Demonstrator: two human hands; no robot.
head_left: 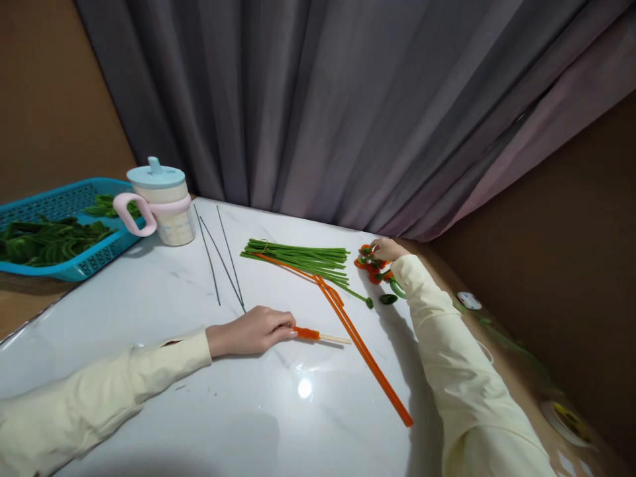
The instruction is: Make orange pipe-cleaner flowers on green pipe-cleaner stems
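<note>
Near the middle of the table, my left hand (261, 331) is closed round a thin wooden stick (334, 339) wrapped with fuzzy orange pipe cleaner (307, 333); the stick's bare end points right. At the far right, my right hand (390, 250) reaches down to a small pile of orange and green fuzzy pieces (375, 275), its fingers bent together over them. What those fingers hold is too small to make out. Between the hands lie long orange pipe cleaners (375, 371) and a tied bundle of green pipe cleaners (303, 255). A dark green coil (388, 299) lies beside the pile.
Several thin dark wires (218, 255) lie on the white marbled table (218, 424). A lidded cup (173, 222) with a pink handle stands at the back left, beside a blue basket (94, 258) of green pieces. A tape roll (566, 424) lies beyond the right edge. Grey curtains hang behind.
</note>
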